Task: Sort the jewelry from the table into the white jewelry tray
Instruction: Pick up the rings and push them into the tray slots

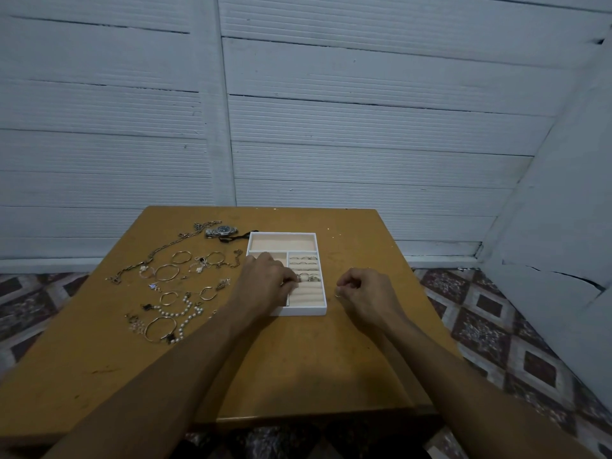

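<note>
Forearms [185, 376] come up from the bottom edge, both bare, over the brown bench [298, 366]. L hand [265, 284] lies over the white jewelry tray [299, 312] and covers most of its near-left compartment. Its fingers [291, 283] are curled down onto the ring rolls in the right section; whether they grip a ring there is too small to tell. R hand [367, 293] sits just beside the tray's right wall w/ fingers bent in, thumb and forefinger pinching a small ring [337, 295] that hangs at the tips.

Tray stands near bench centre, a bit toward the far side, w/ beige lining and one long compartment across its far end. Rings [308, 259] are slotted in the far rows of the rolls, w/ a few more in the row level w/ the L fingertips.

Rest of the jewelry is spread on the bench left of the tray, none of it touching the tray (as far as can be seen). A watch [221, 231] lies at the far end, a black cord [236, 236] beside it reaching toward the tray's far-left corner. A long chain necklace [159, 251] runs diagonally from near the watch toward the left. Several thin hoops [167, 272] lie in the middle of the spread. Nearest the person are a pearl strand [180, 313] and a bangle [160, 328]. Smaller pieces btwn them are too fine to name.

Behind stands a white panelled wall [364, 127]; patterned floor tiles [496, 326] show on both sides.
</note>
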The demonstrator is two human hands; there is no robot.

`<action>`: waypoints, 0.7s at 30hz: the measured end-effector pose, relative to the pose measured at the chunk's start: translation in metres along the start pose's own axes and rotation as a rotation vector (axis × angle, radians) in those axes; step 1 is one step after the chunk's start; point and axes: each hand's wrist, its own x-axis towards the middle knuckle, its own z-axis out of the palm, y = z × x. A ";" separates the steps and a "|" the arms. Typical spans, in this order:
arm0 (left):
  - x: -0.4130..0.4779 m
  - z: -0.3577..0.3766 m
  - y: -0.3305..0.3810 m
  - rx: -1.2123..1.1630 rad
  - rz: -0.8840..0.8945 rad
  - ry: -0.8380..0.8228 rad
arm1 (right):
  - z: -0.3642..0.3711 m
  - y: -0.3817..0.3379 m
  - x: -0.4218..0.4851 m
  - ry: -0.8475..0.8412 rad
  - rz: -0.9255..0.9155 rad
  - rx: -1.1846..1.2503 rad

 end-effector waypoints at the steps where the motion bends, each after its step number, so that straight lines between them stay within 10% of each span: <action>1: 0.002 -0.001 0.000 0.012 0.003 -0.004 | 0.000 0.001 0.000 0.000 -0.001 -0.001; 21: -0.012 0.006 0.002 0.191 0.183 -0.015 | -0.002 0.000 0.004 0.019 0.019 0.011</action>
